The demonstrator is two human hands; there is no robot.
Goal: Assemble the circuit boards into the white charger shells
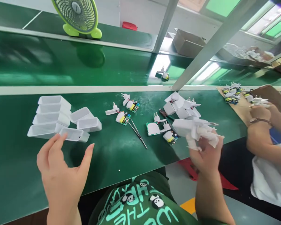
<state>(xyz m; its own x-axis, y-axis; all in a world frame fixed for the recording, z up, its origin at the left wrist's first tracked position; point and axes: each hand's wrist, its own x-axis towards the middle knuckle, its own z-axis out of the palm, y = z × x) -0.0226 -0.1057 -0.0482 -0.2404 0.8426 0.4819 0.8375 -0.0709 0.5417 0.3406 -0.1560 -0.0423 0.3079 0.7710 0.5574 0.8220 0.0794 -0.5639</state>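
Note:
My left hand (pixel 61 168) hovers open over the green bench, fingers spread, just in front of a cluster of empty white charger shells (pixel 58 120). My right hand (pixel 204 150), its fingers wrapped in white tape, is closed on a white charger housing (pixel 184 126) held above the bench edge. Between the hands lie several small circuit boards with white plug parts (pixel 124 118) and a pair of thin tweezers (pixel 137 132). More white housings (pixel 181 107) are piled behind my right hand.
A green desk fan (pixel 78 17) stands on the far shelf beyond a green conveyor belt (pixel 61 62). A metal post (pixel 215 43) slants across the right. At the right a co-worker's arms (pixel 264 125) work beside a cardboard sheet (pixel 242 107) with parts.

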